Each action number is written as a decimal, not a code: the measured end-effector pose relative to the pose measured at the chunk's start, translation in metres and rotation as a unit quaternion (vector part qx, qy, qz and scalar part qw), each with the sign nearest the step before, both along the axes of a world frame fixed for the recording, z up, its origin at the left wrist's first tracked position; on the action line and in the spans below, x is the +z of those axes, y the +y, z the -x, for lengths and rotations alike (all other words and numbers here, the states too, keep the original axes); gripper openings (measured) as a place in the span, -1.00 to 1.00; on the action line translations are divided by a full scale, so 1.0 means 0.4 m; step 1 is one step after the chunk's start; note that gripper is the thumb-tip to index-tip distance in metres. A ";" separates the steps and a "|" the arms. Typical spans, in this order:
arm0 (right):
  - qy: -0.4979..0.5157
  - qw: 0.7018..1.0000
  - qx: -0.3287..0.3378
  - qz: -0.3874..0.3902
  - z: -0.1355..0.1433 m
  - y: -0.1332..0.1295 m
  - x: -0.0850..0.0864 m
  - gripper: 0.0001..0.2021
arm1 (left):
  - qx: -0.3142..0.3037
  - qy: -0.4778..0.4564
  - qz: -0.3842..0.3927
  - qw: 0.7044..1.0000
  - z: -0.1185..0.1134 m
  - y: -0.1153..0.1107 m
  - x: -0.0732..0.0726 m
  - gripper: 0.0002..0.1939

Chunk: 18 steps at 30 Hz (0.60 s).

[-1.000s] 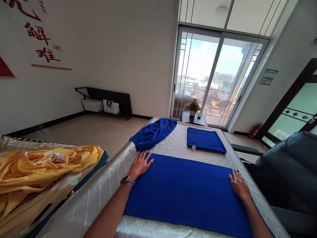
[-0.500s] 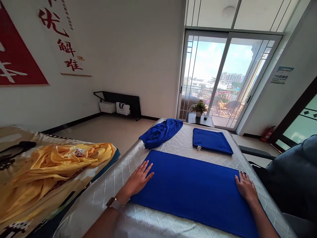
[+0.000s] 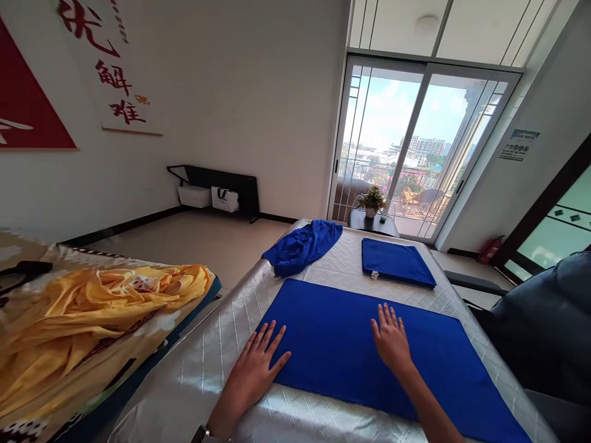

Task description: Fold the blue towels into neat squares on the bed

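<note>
A large blue cloth (image 3: pixel 332 332), folded into a flat rectangle, lies across the silver quilted mattress (image 3: pixel 207 351) in front of me. My left hand (image 3: pixel 258 366) rests at the cloth's left edge with its fingers spread. Over the middle of the cloth, my right hand (image 3: pixel 390 335) is open and palm down, fingers stretched out; whether it presses on the fabric I cannot tell. Beyond it sits a smaller folded blue cloth (image 3: pixel 397 261) with a white tag. A crumpled blue cloth (image 3: pixel 305 246) lies at the far left corner of the mattress.
To the left, a rumpled yellow cloth (image 3: pixel 115 301) lies on another bed. A black low rack (image 3: pixel 231 184) holding white bags stands by the wall. Past the mattress is a small table with a potted plant (image 3: pixel 372 200). A dark padded seat (image 3: pixel 549 320) borders the right side.
My right hand has moved left from the cloth's right edge to its middle. My left hand has slid down toward me along the left edge. The view has shifted slightly.
</note>
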State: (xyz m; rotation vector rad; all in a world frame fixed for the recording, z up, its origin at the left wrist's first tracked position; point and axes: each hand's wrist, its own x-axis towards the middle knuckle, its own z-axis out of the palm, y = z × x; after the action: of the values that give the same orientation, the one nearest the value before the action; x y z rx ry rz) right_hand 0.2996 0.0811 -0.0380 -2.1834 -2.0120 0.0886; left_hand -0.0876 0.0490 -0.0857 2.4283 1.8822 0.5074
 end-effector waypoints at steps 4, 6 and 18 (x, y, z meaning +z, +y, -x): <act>0.098 0.984 0.136 0.056 0.268 -0.058 -0.006 -0.21 | 0.005 0.003 0.003 1.000 0.000 -0.002 -0.005 -0.26; 0.111 0.977 0.168 0.072 0.326 -0.082 -0.016 -0.19 | 0.008 0.003 0.003 1.000 -0.002 -0.004 -0.004 -0.24; -0.039 0.996 -0.069 0.041 -0.202 -0.190 -0.140 -0.18 | 0.014 -0.001 0.004 1.000 -0.001 0.004 -0.016 -0.24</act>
State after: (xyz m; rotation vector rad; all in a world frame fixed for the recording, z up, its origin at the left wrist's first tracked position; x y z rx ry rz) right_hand 0.3805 0.0052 -0.0938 -2.4059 -1.9214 0.0702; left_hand -0.0873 0.0507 -0.0919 2.3993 1.9154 0.5022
